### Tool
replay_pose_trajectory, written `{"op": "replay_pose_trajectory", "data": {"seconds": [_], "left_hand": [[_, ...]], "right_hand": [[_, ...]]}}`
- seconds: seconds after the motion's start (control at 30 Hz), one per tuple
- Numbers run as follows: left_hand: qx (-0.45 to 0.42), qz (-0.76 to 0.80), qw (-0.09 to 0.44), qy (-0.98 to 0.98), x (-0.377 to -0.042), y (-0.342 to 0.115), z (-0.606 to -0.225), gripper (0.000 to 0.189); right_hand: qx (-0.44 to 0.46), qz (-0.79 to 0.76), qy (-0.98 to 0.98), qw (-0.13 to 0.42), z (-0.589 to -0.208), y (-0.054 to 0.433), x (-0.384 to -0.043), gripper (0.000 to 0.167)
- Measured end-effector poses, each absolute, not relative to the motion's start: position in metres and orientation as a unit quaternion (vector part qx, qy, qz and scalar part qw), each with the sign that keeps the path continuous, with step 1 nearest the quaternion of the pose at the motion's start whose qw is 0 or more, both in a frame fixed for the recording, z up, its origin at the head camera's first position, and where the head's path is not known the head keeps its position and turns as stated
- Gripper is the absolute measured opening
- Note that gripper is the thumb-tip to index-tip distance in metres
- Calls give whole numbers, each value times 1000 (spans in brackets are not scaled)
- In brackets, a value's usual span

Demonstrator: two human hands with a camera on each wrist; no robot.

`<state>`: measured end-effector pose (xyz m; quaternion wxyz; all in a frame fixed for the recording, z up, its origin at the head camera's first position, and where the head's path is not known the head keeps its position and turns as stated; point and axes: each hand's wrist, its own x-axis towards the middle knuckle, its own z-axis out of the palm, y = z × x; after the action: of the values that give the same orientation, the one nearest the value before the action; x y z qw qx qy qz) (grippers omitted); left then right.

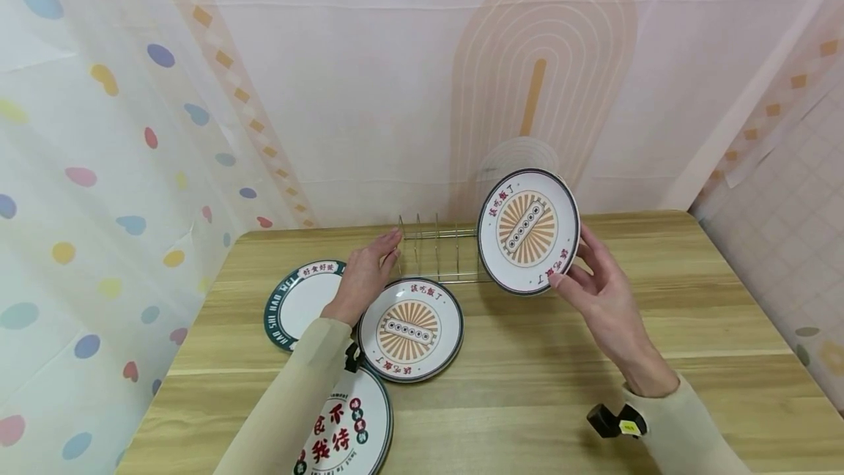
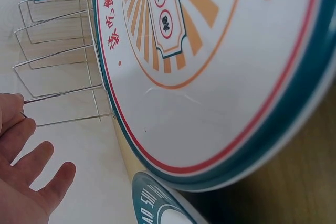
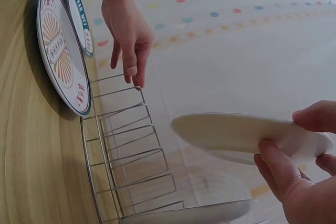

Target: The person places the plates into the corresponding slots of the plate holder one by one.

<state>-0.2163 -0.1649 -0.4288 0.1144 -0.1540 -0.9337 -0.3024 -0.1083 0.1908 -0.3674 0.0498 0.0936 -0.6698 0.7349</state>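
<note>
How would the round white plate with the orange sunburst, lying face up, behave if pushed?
The round white plate is probably stiff, judging by its undistorted rim; likely slippery, given its glossy face; unlikely to roll, since it lies face up.

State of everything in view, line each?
Held plate: raised, tilted
Right hand: gripping held plate
Left hand: pinching wire rack
Wire rack: upright on table
Lower sunburst plate: face up
Teal-rimmed plate: face up, partly hidden
Red-lettered plate: face up, partly hidden
Edge-on plate: at rack, seating unclear
</note>
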Motion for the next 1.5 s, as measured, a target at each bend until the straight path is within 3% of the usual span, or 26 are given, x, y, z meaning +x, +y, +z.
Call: {"op": "replay_pose_trajectory", "data": {"seconds": [1.1,1.5], "left_hand": [[-150,-306,106,-934,-219,-165,-429,41],[-153,-308,106,-933,-220,-166,-430,42]], "right_hand": [[72,714,-677,162,-374,191,-121,78],[74,696,-697,154,-384,186,-122,81]]}}
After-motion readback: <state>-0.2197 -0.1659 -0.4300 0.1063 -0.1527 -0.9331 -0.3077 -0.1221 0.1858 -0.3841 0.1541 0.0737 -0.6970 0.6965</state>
